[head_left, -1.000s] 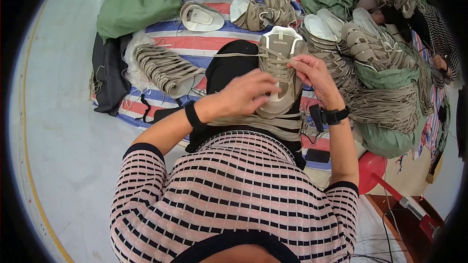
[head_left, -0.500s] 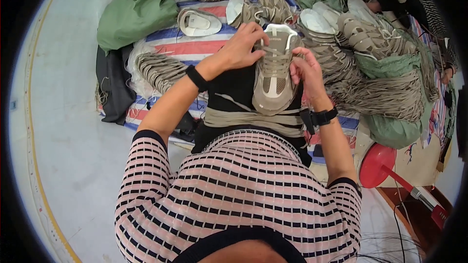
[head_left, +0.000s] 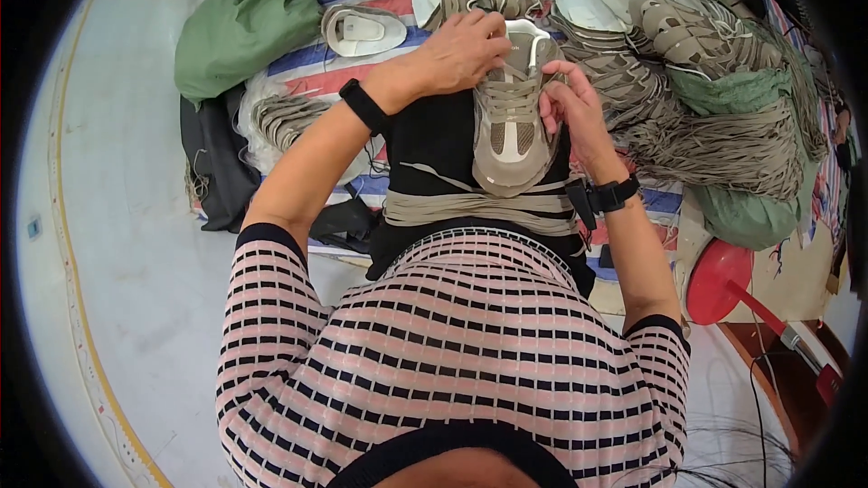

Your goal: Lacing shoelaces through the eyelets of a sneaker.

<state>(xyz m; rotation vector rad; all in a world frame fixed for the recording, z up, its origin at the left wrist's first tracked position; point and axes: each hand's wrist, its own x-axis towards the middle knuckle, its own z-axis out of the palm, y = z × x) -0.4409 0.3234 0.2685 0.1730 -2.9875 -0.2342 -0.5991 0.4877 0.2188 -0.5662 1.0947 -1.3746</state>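
Note:
A beige sneaker (head_left: 513, 146) lies on my black-clad lap, toe toward me. Flat beige shoelaces (head_left: 513, 99) cross its front, and its collar lining is white. My left hand (head_left: 466, 52) is closed at the upper left edge of the lacing, fingers bent down; what they grip is hidden. On the shoe's right side, my right hand (head_left: 573, 113) pinches thumb and forefinger by the eyelets, seemingly on the shoelace. A bundle of beige laces (head_left: 470, 210) lies across my lap below the toe.
Stacked beige shoe uppers (head_left: 606, 95) and a thick hank of laces (head_left: 732, 158) lie to the right. Across a striped sheet (head_left: 384, 72) are a white-lined upper (head_left: 363, 31) and a green sack (head_left: 244, 41). A red round stool (head_left: 721, 282) stands at lower right.
My left hand has shifted up along the shoe, its fingers now curled closer together. My right hand stays beside the eyelets. The whole view has tilted slightly.

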